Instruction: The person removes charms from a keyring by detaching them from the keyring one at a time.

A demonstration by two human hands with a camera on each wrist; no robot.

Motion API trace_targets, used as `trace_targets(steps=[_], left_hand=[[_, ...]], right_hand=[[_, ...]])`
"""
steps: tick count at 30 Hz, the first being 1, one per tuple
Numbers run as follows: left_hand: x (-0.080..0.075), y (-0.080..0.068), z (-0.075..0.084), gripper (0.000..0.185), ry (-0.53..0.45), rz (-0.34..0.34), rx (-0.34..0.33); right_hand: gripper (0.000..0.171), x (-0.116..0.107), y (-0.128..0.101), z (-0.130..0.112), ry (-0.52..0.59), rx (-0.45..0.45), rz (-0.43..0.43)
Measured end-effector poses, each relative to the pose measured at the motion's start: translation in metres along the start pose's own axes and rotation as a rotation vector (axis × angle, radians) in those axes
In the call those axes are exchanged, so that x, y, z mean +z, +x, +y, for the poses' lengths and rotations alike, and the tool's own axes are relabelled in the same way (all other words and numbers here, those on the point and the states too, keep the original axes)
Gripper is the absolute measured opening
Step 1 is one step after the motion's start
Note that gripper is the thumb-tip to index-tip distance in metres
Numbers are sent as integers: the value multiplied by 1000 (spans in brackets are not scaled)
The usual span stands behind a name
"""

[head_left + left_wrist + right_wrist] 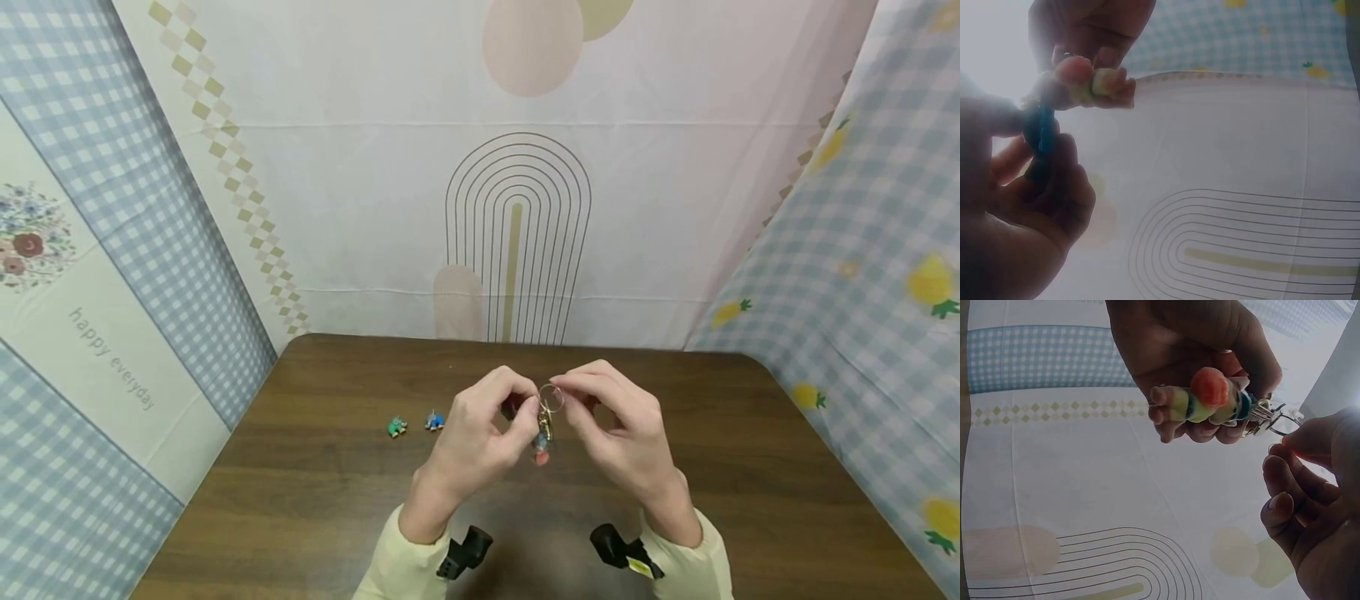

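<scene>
My right hand (pixel 622 429) pinches a thin metal key ring (pixel 552 398) between thumb and fingertips. A keychain figurine (pixel 1210 397) with a round red part, pale limbs and dark green bands hangs below the ring on gold and silver-coloured metal fittings. Close beside it, my left hand (pixel 487 429) holds a small blue charm (pixel 1046 128) between thumb and curled fingers, right at the ring. The fingers hide most of that charm. Both hands are raised over the table with their fingertips almost meeting.
On the brown wooden table (pixel 315 500), a small green figurine (pixel 397 427) and a small blue figurine (pixel 434 420) stand left of my hands. A patterned white cloth (pixel 360 208) hangs behind the table, with checked cloths at both sides.
</scene>
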State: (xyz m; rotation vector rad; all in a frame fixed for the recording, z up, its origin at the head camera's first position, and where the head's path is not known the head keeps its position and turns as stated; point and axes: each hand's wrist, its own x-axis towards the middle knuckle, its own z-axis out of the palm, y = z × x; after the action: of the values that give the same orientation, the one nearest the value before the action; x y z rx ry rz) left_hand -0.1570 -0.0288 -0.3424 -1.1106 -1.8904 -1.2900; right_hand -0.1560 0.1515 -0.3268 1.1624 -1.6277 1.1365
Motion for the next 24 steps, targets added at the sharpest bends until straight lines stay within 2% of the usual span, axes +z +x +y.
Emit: trace_targets(steps=[7,12,17,24], left_hand=[[2,-1,2,10,-8,-44,11],[5,0,2,11,-20,-70,22],[6,-1,0,11,-18,-88,26],[6,-1,1,10,-17,-106,-16]], right_hand=[[14,0,0,1,-33,-45,7],[2,-3,-4,0,-35,29,-35],[4,-5,-3,-1,-34,92,-70],[3,-4,1,-1,-19,-39,-24]])
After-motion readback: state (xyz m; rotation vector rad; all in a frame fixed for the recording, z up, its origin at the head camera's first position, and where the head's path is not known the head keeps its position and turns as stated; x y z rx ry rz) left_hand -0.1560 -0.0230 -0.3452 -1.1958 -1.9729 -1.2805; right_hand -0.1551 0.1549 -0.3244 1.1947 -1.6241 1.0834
